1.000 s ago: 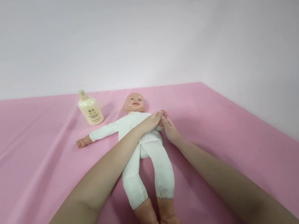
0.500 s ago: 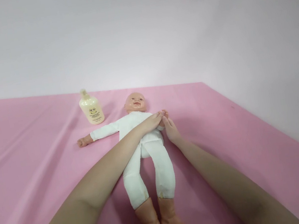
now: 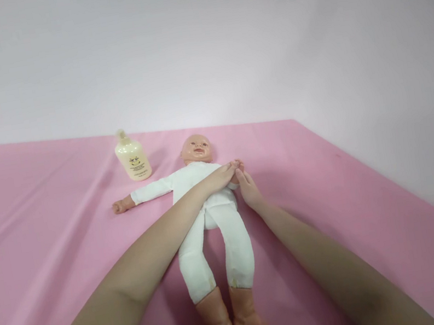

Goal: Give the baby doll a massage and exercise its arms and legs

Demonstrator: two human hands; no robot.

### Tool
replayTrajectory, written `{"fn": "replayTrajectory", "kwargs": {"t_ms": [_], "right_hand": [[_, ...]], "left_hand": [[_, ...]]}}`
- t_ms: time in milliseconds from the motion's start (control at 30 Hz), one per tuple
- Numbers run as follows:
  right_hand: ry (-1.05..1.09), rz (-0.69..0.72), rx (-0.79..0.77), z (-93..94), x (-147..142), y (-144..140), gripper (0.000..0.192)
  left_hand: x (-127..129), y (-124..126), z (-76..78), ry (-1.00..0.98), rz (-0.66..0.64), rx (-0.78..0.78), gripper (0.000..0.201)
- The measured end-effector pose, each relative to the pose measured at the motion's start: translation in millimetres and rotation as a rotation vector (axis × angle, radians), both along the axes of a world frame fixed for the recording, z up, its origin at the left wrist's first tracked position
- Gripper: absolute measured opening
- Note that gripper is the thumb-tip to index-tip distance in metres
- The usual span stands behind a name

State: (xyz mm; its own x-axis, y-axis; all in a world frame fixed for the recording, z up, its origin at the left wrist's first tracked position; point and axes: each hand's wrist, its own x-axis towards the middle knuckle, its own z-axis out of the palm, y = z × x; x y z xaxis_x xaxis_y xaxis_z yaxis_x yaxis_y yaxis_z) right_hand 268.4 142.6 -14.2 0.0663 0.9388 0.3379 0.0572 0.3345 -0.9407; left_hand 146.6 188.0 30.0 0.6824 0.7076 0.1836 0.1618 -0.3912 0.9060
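Head view shows me a pink sheet (image 3: pixel 36 226) spread over what I take for a bed or padded counter, and I read it from the left. Furthest left lies the doll's outstretched arm (image 3: pixel 141 194) in its white sleeve, flat on the sheet. Just behind it stands a cream lotion bottle (image 3: pixel 132 158), upright, cap on, apart from both hands. Next comes the baby doll (image 3: pixel 208 208) itself, on its back, head toward the wall, legs toward me, white suit fully on.

My left hand (image 3: pixel 219 177) crosses over the doll's chest, fingers stretched out nearly flat, their tips reaching the doll's far arm. My right hand (image 3: pixel 249 190) comes up beside the torso and meets it there, fingers curled around what seems to be the doll's small hand; the contact is tiny at this range, so I cannot be certain of a true grip.

Judging progress: the doll is laid out and dressed, the bottle stands untouched, and the work on that arm looks only begun.
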Motion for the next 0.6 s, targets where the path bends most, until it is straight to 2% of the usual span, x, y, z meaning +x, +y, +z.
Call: {"fn": "replayTrajectory", "kwargs": {"t_ms": [600], "right_hand": [[0.013,0.028,0.022,-1.5,0.1,1.7,0.06]], "left_hand": [[-0.6,-3.2,3.3,-0.042,-0.028,-0.045,0.056]]}}
